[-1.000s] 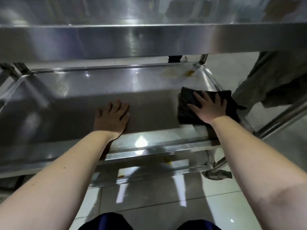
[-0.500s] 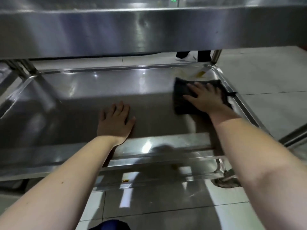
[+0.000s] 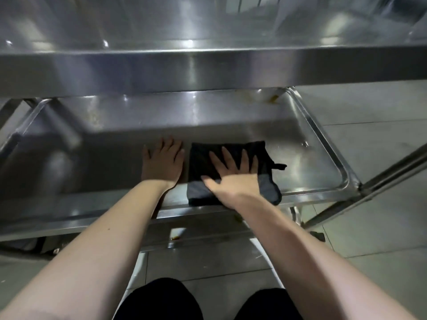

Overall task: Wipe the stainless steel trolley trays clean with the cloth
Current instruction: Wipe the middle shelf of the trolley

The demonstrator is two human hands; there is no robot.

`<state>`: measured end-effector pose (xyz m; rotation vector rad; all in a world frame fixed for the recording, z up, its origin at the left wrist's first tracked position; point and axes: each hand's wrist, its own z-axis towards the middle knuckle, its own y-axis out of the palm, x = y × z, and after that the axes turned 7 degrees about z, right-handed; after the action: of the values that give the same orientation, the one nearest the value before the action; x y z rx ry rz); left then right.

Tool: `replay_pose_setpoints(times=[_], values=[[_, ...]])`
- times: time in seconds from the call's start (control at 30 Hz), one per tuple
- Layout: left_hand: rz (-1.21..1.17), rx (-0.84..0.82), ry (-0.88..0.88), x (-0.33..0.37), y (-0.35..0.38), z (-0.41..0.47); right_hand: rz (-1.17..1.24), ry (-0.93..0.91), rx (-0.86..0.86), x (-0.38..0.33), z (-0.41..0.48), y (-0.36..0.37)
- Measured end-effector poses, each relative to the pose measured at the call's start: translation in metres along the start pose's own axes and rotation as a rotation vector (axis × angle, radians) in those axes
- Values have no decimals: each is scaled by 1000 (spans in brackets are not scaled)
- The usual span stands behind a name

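Head view. We observe a three-tier stainless steel trolley from its near side. The upper stainless steel tray point(image 3: 208, 68) crosses the whole top of the frame, and its front wall hides the far part of the tier beneath.

The middle stainless steel tray point(image 3: 307, 167) is the surface in work. A dark folded cloth point(image 3: 202, 158) lies flat on it, near the front rim and slightly right of centre. The cloth's near edge shows a lighter grey face, and a small loop or tag sticks out at its right side.

The right hand point(image 3: 233, 179) lies palm down on the cloth, fingers straight and spread, pressing it against the tray floor. The thumb points left across the near part of the cloth. The left hand point(image 3: 163, 162) rests palm down on the bare steel just beside the cloth's left edge, fingers straight and held loosely together, holding nothing. We cannot tell whether it touches the cloth.

A yellow-brown stain point(image 3: 273, 99) sits in the far right corner of the middle tray, well apart from the cloth. A dull patch marks the far left part of the same tray; its nature cannot be determined.

Below, the rim of the lower steel tray point(image 3: 208, 237) carries a small brown spot. A round steel tube point(image 3: 392, 172) slants away from the trolley's right corner. The trolley stands on a pale tiled floor point(image 3: 369, 107). The person's dark-clothed knees point(image 3: 161, 299) appear at the bottom edge.
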<state>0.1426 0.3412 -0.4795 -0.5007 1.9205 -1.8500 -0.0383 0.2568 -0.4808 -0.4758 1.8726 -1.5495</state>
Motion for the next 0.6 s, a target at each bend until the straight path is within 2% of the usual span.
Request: replay_pose_setpoints(times=[0.07,0.17,0.27,0.37,0.43,0.6], values=[[-103,22,-18,5,-5,-3,12,-5,-44,-3,-6,-2],[-259,159,-30,8,-16,-8,75,5,-41,7,11,-22],[-195,265,127,15,-32,-5,0,38,19,25,32,-41],[-177,144,207,34,-45,8,-41,86,-63,31,40,-50],[-159,61,192,46,-48,13,-14,85,-35,27,40,-53],[-53,115,189,59,-51,2,-121,17,75,24,25,-67]])
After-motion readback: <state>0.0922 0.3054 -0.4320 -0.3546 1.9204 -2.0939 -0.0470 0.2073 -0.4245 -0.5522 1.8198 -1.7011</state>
